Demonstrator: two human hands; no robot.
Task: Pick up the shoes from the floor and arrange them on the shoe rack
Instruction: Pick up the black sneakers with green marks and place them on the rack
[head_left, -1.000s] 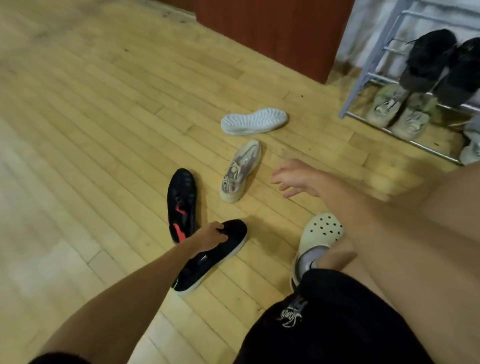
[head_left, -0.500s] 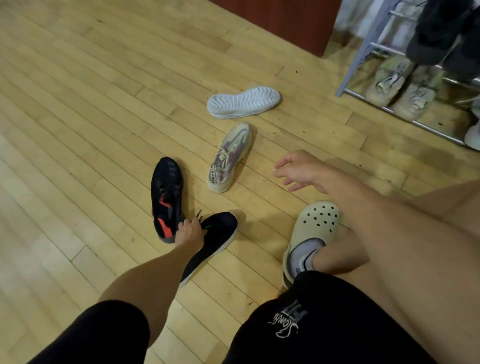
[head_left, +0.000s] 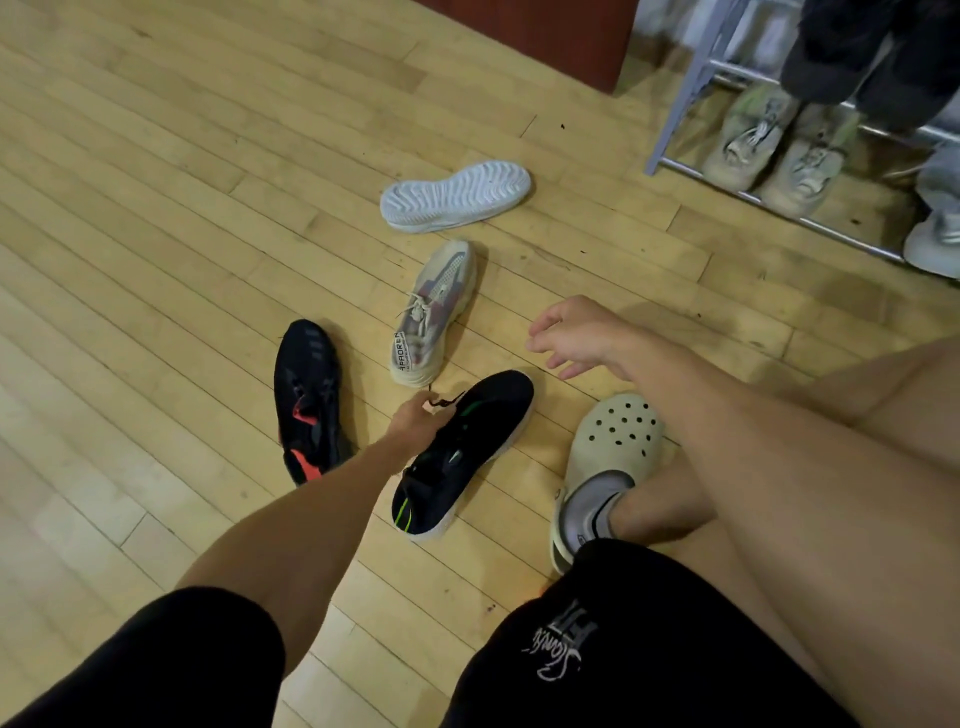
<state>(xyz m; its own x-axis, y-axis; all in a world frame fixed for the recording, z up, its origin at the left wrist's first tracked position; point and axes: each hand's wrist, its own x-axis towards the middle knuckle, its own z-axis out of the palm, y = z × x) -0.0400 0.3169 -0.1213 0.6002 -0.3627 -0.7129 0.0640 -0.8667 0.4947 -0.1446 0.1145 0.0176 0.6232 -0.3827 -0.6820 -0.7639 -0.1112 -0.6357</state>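
Observation:
My left hand (head_left: 415, 423) grips the black sneaker with green marks and a white sole (head_left: 470, 447) at its laces, in the middle of the wooden floor. Just left of it lies a black shoe with red accents (head_left: 307, 395). Beyond them a beige sneaker (head_left: 434, 312) stands upright, and a white shoe (head_left: 456, 195) lies sole up. My right hand (head_left: 576, 338) hovers with loosely spread fingers to the right of the beige sneaker, holding nothing. The metal shoe rack (head_left: 691, 88) stands at the top right.
On the rack sit a pair of beige sneakers (head_left: 774, 143), dark shoes above them, and a pale shoe (head_left: 935, 239) at the far right. My foot in a cream clog (head_left: 608, 457) rests beside the black sneaker. A reddish-brown cabinet (head_left: 545, 31) stands left of the rack.
My left hand has slid along the black sneaker to its laces and taken hold there; the shoe has turned slightly. My right hand has stayed near the beige sneaker, fingers spread wider.

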